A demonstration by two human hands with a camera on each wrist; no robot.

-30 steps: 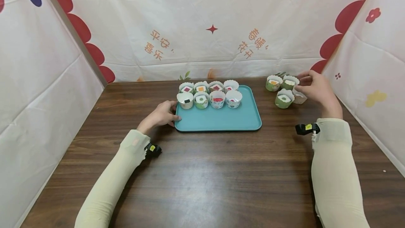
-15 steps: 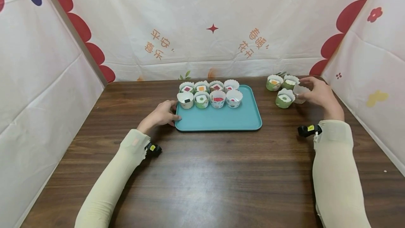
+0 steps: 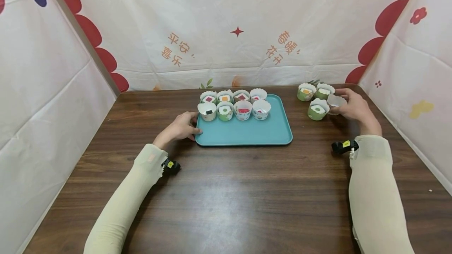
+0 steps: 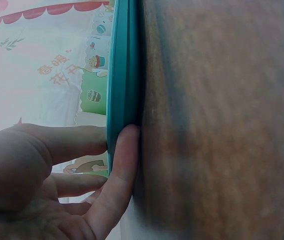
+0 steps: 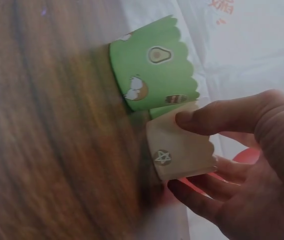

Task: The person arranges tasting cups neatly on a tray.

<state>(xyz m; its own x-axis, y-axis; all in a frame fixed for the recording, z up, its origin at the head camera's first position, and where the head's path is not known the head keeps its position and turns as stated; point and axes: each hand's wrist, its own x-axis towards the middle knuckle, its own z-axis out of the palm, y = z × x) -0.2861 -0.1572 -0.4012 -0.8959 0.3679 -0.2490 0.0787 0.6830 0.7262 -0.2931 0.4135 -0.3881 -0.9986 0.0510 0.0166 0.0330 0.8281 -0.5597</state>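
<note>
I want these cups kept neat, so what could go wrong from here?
The right hand pinches the pale cup, whose side might crumple. Lifting it could nudge the green cup close beside it. If the left hand jolts the tray it holds, the closely packed cups could slide.

My right hand partly hides the pale cup; whether the cup holds anything, I cannot tell. Left wrist view: tray cut off at top edge, tabletop blurred.

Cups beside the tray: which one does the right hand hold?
The right hand holds the pale cup, the rightmost; the other three cups are green.
</note>
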